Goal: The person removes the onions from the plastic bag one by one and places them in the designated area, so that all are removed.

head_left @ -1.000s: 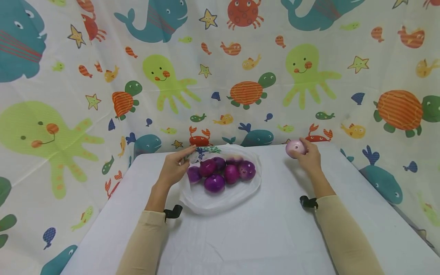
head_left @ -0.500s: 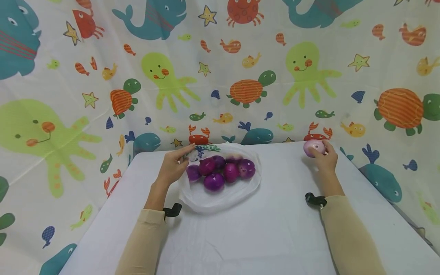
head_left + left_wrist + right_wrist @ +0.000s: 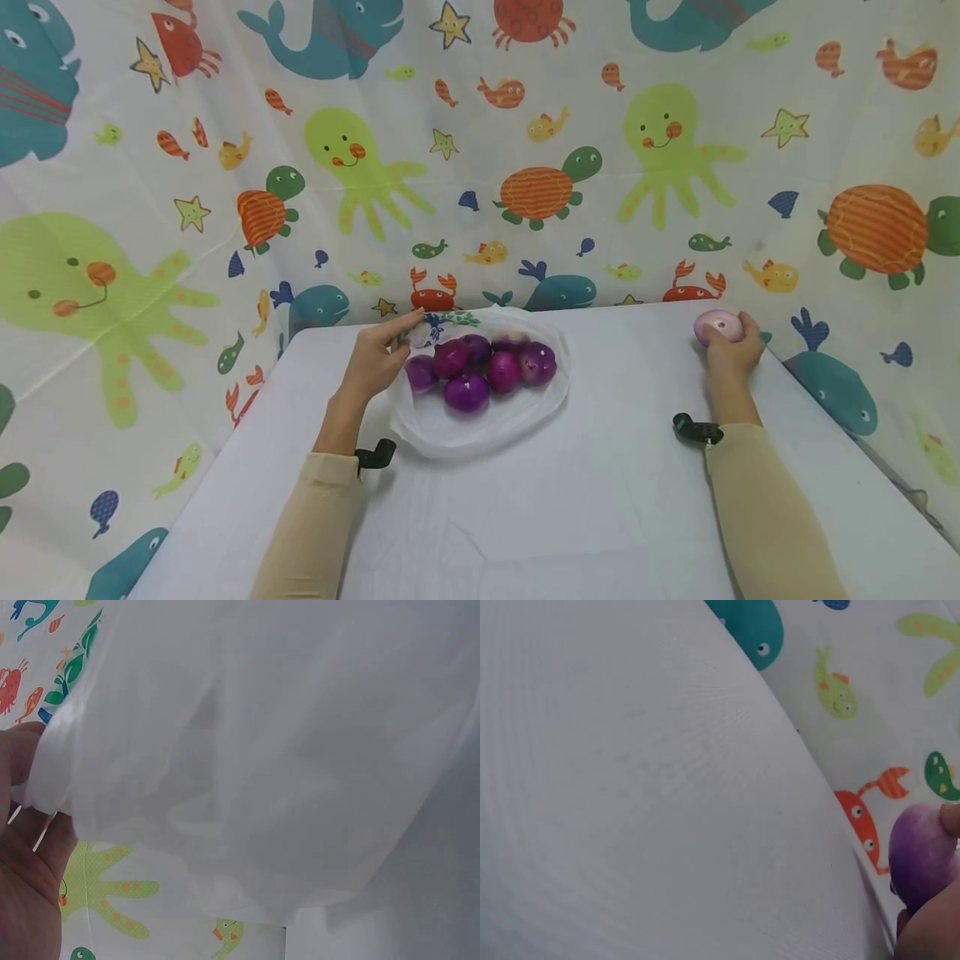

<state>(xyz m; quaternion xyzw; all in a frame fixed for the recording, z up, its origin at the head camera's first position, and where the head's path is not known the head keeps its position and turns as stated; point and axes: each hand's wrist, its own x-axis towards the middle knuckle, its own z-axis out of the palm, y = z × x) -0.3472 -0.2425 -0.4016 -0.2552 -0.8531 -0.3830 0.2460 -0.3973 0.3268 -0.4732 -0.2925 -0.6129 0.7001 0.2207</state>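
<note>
My right hand (image 3: pixel 735 354) grips a pale purple onion (image 3: pixel 717 325) near the back right corner of the table. In the right wrist view the same onion (image 3: pixel 921 855) shows at the right edge, between thumb and fingers. On the left, my left hand (image 3: pixel 377 354) pinches the rim of a white plastic bag (image 3: pixel 480 433) with a printed green and blue pattern. Several dark purple onions (image 3: pixel 467 392) lie in the bag's open mouth. The bag's side (image 3: pixel 247 772) fills most of the left wrist view, its edge held between the left fingers.
A white-covered table (image 3: pixel 570 517) carries the bag at its middle back. Behind and at both sides hangs a curtain (image 3: pixel 465 125) printed with sea animals. The table's right edge (image 3: pixel 855 446) runs beside my right arm.
My right hand has moved to the right with the pale onion, toward the table's back right corner. The left hand keeps its hold on the bag's rim. The head view has tilted slightly.
</note>
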